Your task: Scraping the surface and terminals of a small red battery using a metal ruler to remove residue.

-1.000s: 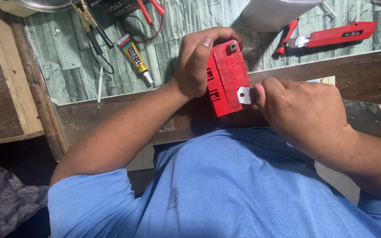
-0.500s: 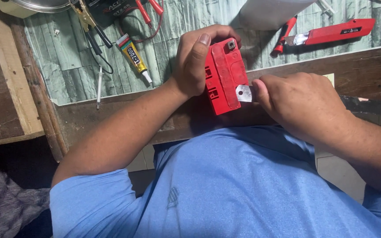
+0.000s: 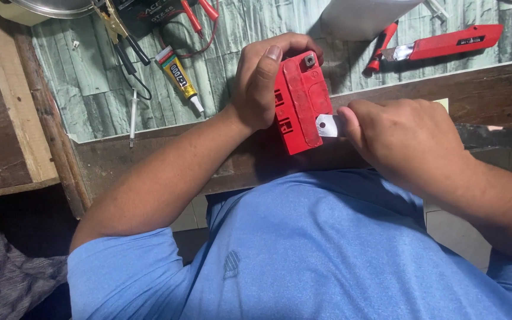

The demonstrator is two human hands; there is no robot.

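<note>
Red box cutter (image 3: 445, 42) and glue tube (image 3: 178, 76) lie beyond the battery (image 3: 299, 101).

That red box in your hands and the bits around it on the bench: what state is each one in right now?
Red box: lifted off the bench, tilted, gripped by the left hand.
Metal tab: against the box's edge, pinched by the right hand.
Glue tube: lying flat, capped.
Red utility knife: lying on the mat, blade out.
Clip leads: lying loose, attached to nothing visible.
</note>
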